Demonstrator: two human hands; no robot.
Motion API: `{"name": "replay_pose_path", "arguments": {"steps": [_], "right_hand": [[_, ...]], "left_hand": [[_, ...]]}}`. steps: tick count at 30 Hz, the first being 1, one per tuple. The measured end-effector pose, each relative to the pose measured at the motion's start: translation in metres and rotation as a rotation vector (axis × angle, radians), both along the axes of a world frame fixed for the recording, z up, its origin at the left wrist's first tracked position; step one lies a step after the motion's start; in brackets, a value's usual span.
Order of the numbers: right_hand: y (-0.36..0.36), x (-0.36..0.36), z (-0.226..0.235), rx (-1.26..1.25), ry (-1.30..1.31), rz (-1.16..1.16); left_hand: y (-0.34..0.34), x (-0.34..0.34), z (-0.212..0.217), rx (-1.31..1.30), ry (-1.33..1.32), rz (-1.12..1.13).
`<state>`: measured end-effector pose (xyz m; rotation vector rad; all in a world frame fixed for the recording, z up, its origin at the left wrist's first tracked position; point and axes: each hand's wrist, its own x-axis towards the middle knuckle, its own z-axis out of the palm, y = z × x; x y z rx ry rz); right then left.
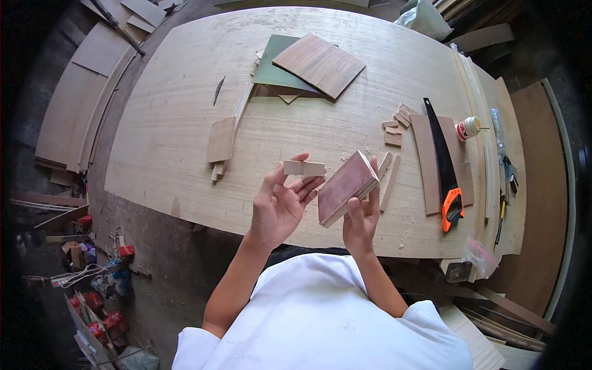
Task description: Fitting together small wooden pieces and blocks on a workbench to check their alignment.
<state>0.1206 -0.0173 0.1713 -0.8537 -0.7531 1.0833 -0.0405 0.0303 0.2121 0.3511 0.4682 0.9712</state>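
My left hand pinches a small pale wooden block between thumb and forefinger, the other fingers spread below it. In my right hand is a reddish rectangular wooden board with layered edges, tilted toward me; whether it is one piece or several stacked I cannot tell. Block and board are held side by side above the workbench, apart from each other. Just beyond my right hand, thin wooden strips lie on the bench, partly hidden by the board.
A handsaw with an orange handle rests on brown boards at the right, near a white tub. Small wood offcuts lie left of it. Stacked panels are at the back, and a wooden piece sits at the left.
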Motion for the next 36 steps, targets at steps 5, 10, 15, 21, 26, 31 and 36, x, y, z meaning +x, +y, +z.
{"name": "replay_pose_path", "arguments": {"steps": [5, 10, 15, 21, 26, 31, 36], "right_hand": [[0.000, 0.001, 0.003, -0.077, 0.047, 0.037], [0.000, 0.001, 0.003, -0.066, 0.027, 0.072], [0.003, 0.001, 0.009, -0.034, -0.027, 0.066], [0.012, 0.006, 0.012, 0.028, -0.024, 0.119], [0.003, 0.009, 0.016, 0.237, -0.324, 0.145], [0.004, 0.008, 0.013, 0.188, -0.274, 0.106], [0.004, 0.014, 0.016, 0.100, -0.257, 0.115]], "left_hand": [[-0.002, -0.002, -0.002, -0.088, -0.052, 0.048], [-0.004, -0.001, -0.002, -0.041, -0.014, 0.071], [-0.008, -0.001, -0.013, 0.289, 0.239, 0.126], [-0.018, 0.006, -0.023, 0.674, 0.533, 0.213], [-0.019, 0.006, -0.025, 0.563, 0.544, 0.270], [-0.022, 0.013, -0.024, 0.604, 0.502, 0.282], [-0.025, 0.013, -0.020, 0.589, 0.502, 0.244]]}}
